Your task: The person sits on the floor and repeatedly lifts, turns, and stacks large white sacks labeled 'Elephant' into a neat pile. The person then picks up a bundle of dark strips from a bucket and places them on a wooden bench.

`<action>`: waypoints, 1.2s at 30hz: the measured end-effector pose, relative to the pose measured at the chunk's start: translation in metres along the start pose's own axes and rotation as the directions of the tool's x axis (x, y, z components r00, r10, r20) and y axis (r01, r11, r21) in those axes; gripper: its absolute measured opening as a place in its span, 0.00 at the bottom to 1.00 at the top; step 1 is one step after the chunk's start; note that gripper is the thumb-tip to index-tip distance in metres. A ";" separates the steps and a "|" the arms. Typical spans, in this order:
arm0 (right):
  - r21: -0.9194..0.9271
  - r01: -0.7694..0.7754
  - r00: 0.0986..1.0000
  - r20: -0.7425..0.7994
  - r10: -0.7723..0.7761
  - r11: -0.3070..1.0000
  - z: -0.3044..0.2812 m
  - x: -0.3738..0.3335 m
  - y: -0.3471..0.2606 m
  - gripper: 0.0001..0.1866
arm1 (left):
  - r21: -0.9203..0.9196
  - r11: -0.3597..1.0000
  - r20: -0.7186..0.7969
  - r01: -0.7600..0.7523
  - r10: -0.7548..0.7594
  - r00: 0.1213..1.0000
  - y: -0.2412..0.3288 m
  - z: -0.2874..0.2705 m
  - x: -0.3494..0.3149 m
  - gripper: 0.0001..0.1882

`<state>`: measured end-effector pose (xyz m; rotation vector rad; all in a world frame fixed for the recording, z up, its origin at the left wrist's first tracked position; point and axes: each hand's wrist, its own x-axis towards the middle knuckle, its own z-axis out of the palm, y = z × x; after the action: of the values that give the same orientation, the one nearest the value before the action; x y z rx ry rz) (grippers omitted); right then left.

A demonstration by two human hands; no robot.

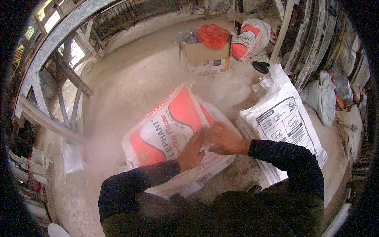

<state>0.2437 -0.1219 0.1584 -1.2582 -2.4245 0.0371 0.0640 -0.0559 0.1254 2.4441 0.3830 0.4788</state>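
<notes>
Head view, red-and-white sack: it lies in the middle of the frame, on the dusty floor (130,75), its printed face (148,144) turned up.
Left hand: the left hand (191,152) is at the sack's right part, fingers bent; whether they pinch the sack or only press on it, I cannot tell.
Right hand: the right hand (228,139) meets the left one there, fingers curled and blurred; its grip cannot be told either.
Sack's handling: probably soft-skinned and limp where slack, heavy if filled; dust would make it slippery. A gathered edge or two opposite corners look the best holds.
Sack's filling: hidden from this view; pale haze hangs over the left of it.
White sack: the black-printed white sack (276,114), right of centre, has a crumpled top end; contents unseen.
Cardboard box: in the upper middle, the box (201,57) has a crumpled red plastic bag (214,36) at its top; its depth is hidden.
Far sack: another red-and-white bag (256,36) slumps beside the box, filling unseen.
</notes>
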 end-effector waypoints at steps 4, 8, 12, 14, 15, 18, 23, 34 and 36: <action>0.184 -0.024 0.976 -0.207 0.062 0.983 -0.009 0.001 0.031 0.40 | -0.065 0.998 0.113 0.024 -0.017 0.993 0.014 -0.023 0.001 0.35; -0.299 -0.180 0.984 -0.039 0.176 0.937 -0.002 -0.014 0.075 0.50 | -0.187 0.982 0.402 0.020 0.058 0.914 0.022 -0.044 0.006 0.31; -0.372 -0.372 0.898 0.087 0.431 0.851 -0.007 -0.024 0.099 0.53 | -0.334 0.941 0.443 0.054 0.106 0.890 0.058 -0.075 0.006 0.32; -0.374 -0.450 0.820 0.185 0.541 0.811 -0.004 -0.036 0.104 0.52 | -0.242 0.968 0.446 -0.066 0.172 0.878 0.085 -0.100 0.013 0.34; -0.362 -0.471 0.817 0.165 0.553 0.804 0.004 -0.043 0.109 0.50 | -0.193 0.973 0.454 -0.125 0.202 0.868 0.090 -0.106 0.015 0.35; -0.321 -0.536 0.802 0.095 0.590 0.780 0.017 -0.048 0.117 0.43 | -0.235 0.941 0.380 -0.244 0.320 0.868 0.091 -0.107 0.016 0.38; -0.371 -0.574 0.808 -0.116 0.577 0.730 0.006 -0.054 0.137 0.23 | -0.165 0.950 0.197 -0.265 0.295 0.935 0.098 -0.130 0.017 0.34; -0.435 -0.518 0.813 0.016 0.582 0.736 -0.016 -0.077 0.157 0.16 | -0.423 0.906 -0.128 -0.008 -0.051 0.990 0.088 -0.142 0.012 0.22; -0.395 -0.527 0.823 -0.015 0.568 0.753 -0.020 -0.082 0.160 0.15 | -0.481 0.870 -0.153 0.107 -0.204 0.967 0.079 -0.135 0.005 0.21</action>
<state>0.4171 -0.0950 0.1163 -2.1737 -2.1088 -0.2222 0.0236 -0.0460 0.2762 1.8825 0.4813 0.6640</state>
